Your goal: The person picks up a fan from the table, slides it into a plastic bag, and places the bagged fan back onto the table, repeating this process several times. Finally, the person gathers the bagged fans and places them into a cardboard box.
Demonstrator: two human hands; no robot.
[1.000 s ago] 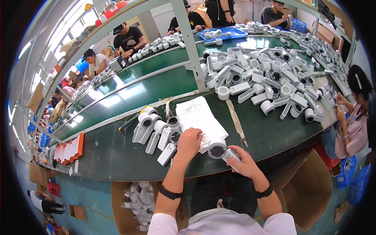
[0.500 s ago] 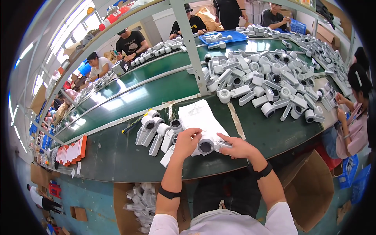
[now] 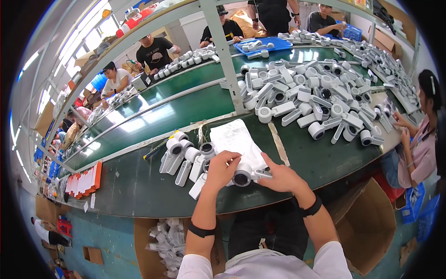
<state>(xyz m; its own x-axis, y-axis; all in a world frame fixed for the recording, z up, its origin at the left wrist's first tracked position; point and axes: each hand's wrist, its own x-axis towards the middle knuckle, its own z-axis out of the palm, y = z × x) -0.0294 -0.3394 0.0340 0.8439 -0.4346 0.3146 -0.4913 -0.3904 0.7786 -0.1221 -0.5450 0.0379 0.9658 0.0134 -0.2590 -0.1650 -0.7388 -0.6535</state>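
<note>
A grey device (image 3: 242,178) is grasped by the right hand (image 3: 282,179), just beside the curled left hand (image 3: 222,170), whose hold cannot be told. Below the left hand, bagged pieces (image 3: 167,238) are held in a cardboard box (image 3: 141,237); beyond both, similar devices (image 3: 254,45) are carried by a blue tray (image 3: 282,42).

Room lying open right, clutter crowding left
Bare green surface (image 3: 320,162) is stretching right of the right hand (image 3: 281,177); a device cluster (image 3: 184,173) is crowding the left hand (image 3: 220,172), while a larger heap (image 3: 304,95) and an upright post (image 3: 224,56) are obstructing the far side
</note>
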